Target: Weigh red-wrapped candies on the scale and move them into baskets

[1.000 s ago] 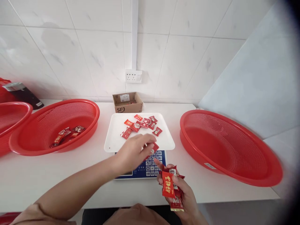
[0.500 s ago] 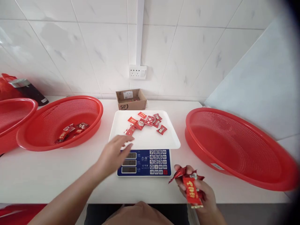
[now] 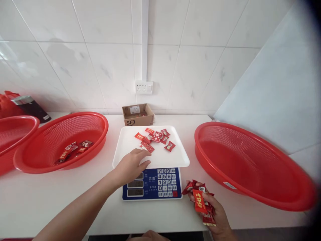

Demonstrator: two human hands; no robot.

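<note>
My left hand [image 3: 134,166] is over the front part of the white weighing tray [image 3: 127,142], thumb and fingers apart. Its fingertips are at a red patterned candy packet [image 3: 147,146]; whether they press on it is hard to see. Several more red wrapped candies [image 3: 157,136] lie loosely grouped on the tray. In front of the tray shows the scale's blue panel [image 3: 152,182], its displays partly hidden by my left hand. My right hand [image 3: 217,214], right of the panel, is closed around a bunch of red wrapped candies [image 3: 200,201].
A large red basket [image 3: 240,160] stands on the right. On the left, another red basket [image 3: 87,140] holds several candies, beside a third basket [image 3: 17,134]. Behind the tray is a small cardboard box [image 3: 139,119]. A dark bottle [image 3: 31,108] stands by the wall.
My left hand has moved right and farther onto the tray. The patterned packet has shifted right, nearer the other candies. My right hand still grips its bunch; the view has tilted up slightly.
</note>
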